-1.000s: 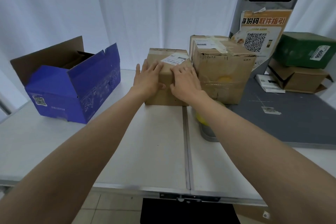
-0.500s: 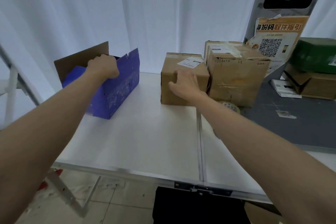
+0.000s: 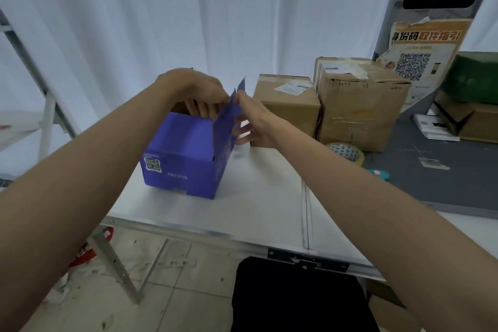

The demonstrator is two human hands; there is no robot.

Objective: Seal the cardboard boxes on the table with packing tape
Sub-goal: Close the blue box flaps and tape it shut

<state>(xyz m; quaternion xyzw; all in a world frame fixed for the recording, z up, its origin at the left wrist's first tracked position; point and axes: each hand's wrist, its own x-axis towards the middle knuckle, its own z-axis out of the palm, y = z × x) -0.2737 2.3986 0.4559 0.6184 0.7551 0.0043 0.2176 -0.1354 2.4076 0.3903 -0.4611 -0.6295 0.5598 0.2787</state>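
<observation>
— Where do we have the blue box [image 3: 186,159]?

— It stands on the white table [image 3: 258,213], toward the left, top open, with its right flap [image 3: 229,121] standing upright.

— And our hands?

— Our left hand [image 3: 199,91] reaches over the open top, fingers curled down at the upper edge of that flap. Our right hand [image 3: 253,118] meets it from the other side, fingertips at the flap's top, the other fingers loosely spread behind it. We cannot tell how firmly either one pinches the card.

— What else do we see on the table?

— Two brown boxes side by side behind our right hand: a small brown box [image 3: 288,108] just beside the blue one, and a bigger brown box [image 3: 361,105] touching it on the right. The roll of tape [image 3: 346,155] lies in front of the bigger box, beside a grey mat [image 3: 444,180].
</observation>
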